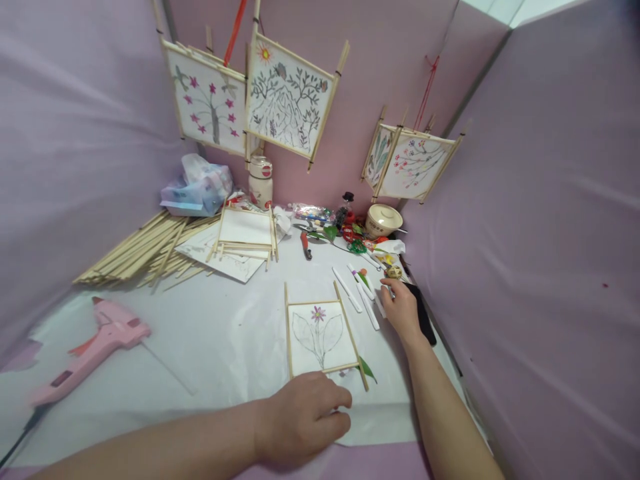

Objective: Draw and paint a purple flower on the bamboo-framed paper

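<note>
A small bamboo-framed paper panel (320, 337) with a drawn leaf plant and a purple flower lies on the white table sheet (220, 340). My left hand (305, 417) rests curled at the panel's near edge, fingers folded against the paper sheet. My right hand (400, 307) reaches to the right of the panel, fingers closed on a white marker (384, 301) among several white markers (356, 288). A green leaf (367, 368) lies by the panel's lower right corner.
A pink glue gun (95, 343) lies at the left. Bamboo sticks (145, 250) and more framed panels (246, 233) sit at the back left. Painted lanterns (250, 100) hang on the wall. A cup (383, 220), red-handled pliers (305, 245) and clutter lie at the back right.
</note>
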`<state>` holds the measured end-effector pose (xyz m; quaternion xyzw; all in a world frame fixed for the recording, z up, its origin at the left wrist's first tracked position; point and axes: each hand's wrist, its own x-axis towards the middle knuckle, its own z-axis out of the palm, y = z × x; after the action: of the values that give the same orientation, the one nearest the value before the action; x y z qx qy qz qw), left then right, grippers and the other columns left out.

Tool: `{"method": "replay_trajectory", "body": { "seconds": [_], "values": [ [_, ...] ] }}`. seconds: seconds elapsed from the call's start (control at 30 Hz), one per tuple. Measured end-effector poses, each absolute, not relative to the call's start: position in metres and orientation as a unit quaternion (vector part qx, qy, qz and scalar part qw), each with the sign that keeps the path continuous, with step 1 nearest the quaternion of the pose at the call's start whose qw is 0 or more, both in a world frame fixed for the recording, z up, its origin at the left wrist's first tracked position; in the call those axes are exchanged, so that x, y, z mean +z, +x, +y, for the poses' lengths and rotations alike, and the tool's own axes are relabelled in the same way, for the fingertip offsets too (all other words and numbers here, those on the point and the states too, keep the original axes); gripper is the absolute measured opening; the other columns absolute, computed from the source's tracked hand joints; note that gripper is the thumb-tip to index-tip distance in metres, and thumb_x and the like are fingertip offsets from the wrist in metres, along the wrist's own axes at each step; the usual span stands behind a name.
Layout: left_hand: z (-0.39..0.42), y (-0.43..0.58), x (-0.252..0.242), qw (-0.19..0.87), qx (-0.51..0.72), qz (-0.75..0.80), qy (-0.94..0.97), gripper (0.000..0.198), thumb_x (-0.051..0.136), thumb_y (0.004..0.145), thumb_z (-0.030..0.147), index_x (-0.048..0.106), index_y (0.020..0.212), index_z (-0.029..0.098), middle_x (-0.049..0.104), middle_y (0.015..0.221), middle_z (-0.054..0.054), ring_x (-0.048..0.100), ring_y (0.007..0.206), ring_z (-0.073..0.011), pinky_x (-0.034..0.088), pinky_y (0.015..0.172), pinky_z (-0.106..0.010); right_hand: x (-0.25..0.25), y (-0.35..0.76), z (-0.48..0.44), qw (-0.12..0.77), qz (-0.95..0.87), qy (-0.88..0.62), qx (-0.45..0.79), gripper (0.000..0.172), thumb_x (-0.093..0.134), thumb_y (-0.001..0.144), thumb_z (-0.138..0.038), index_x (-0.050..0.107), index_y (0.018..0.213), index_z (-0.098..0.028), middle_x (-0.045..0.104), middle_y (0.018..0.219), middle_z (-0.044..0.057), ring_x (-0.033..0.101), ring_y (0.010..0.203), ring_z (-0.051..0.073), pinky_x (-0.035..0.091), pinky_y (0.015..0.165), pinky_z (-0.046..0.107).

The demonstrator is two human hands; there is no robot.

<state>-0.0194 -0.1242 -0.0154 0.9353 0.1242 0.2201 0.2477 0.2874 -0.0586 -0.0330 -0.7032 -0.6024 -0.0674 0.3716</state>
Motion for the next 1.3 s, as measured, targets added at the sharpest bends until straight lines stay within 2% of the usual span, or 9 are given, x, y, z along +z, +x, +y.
{"method": "replay_trajectory", "body": {
  "seconds": [0.23, 0.4, 0.83, 1.3],
  "values": [
    [-0.1245, -0.0196, -0.0134, 0.269, 0.203, 0.135, 0.932, 0.020, 0.038, 0.095, 0.028, 0.056, 0.098, 0.021, 0.069, 0.083, -0.002, 0.060, 0.074, -0.0158, 0.044, 0.073, -0.025, -0.0306, 0.2853, -0.0602, 0.364, -0.607, -0.704, -0.059, 0.029, 0.043, 0.086, -0.026, 0.069, 0.097, -0.019, 0.072, 0.103, 0.012, 0.065, 0.098, 0.026, 0.050, 0.089, 0.041],
    [-0.1247, -0.0177, -0.0091, 0.270, 0.166, 0.142, 0.938, 0.021, 0.038, 0.095, 0.030, 0.057, 0.089, 0.022, 0.068, 0.078, -0.001, 0.059, 0.072, -0.0159, 0.043, 0.071, -0.025, -0.0307, 0.2856, -0.0606, 0.366, -0.610, -0.701, -0.054, 0.028, 0.045, 0.086, -0.026, 0.070, 0.096, -0.016, 0.072, 0.101, 0.013, 0.066, 0.096, 0.026, 0.049, 0.089, 0.040],
    [-0.1239, -0.0164, -0.0134, 0.233, 0.177, 0.123, 0.948, 0.021, 0.037, 0.093, 0.028, 0.052, 0.080, 0.022, 0.064, 0.071, 0.001, 0.055, 0.065, -0.0149, 0.038, 0.065, -0.027, -0.0344, 0.2893, -0.0585, 0.377, -0.606, -0.699, -0.044, 0.027, 0.047, 0.086, -0.026, 0.070, 0.094, -0.016, 0.073, 0.098, 0.012, 0.066, 0.094, 0.025, 0.049, 0.087, 0.037],
    [-0.1243, -0.0158, -0.0117, 0.234, 0.164, 0.128, 0.950, 0.020, 0.038, 0.093, 0.028, 0.053, 0.082, 0.022, 0.065, 0.072, 0.000, 0.056, 0.067, -0.0154, 0.039, 0.066, -0.027, -0.0346, 0.2909, -0.0583, 0.379, -0.604, -0.700, -0.039, 0.027, 0.047, 0.086, -0.027, 0.071, 0.093, -0.017, 0.073, 0.098, 0.011, 0.067, 0.094, 0.025, 0.049, 0.087, 0.036]
  ]
}}
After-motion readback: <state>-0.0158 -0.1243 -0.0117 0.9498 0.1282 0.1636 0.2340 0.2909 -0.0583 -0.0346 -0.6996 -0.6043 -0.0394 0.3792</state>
